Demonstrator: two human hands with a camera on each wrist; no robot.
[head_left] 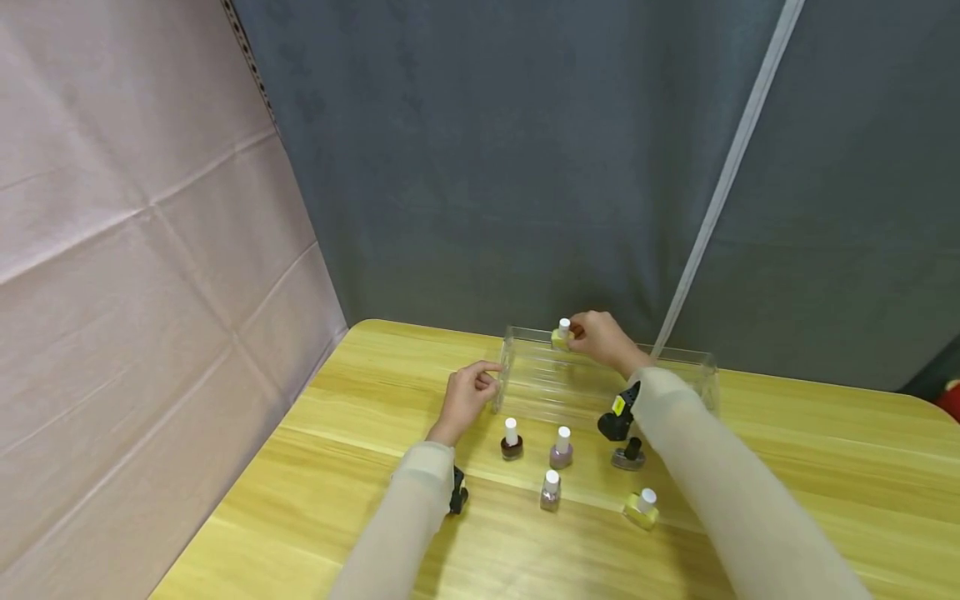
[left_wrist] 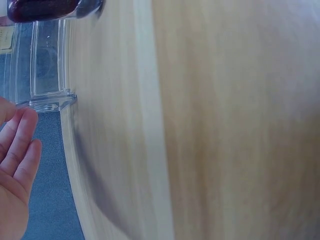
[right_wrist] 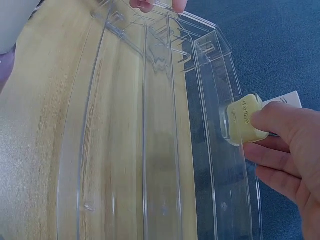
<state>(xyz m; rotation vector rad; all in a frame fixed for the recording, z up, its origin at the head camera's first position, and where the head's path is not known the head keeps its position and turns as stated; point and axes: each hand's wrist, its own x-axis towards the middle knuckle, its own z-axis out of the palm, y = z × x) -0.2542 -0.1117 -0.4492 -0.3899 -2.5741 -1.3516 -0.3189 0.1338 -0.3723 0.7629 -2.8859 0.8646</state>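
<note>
Right grip (head_left: 602, 338) pinches the yellow bottle (head_left: 559, 339) at the clear rack's (head_left: 547, 383) 10 o'clock edge.
Hold it cap-up and level, lowering gently; let the left hand's (head_left: 467, 397) loosely extended fingers steady the rack at 9 o'clock.

Left hand (head_left: 465, 398), right hand (head_left: 602, 340): both bare. Left sleeve (head_left: 401, 529) and right sleeve (head_left: 738, 487) long, plain, cream, cuffs (head_left: 429, 457) at wrists. Left wrist device (head_left: 457, 492) black, partly hidden by sleeve. Right wrist device (head_left: 617, 425) black, chunky, rounded end, small bright yellow label (head_left: 618, 406), text unreadable.
</note>
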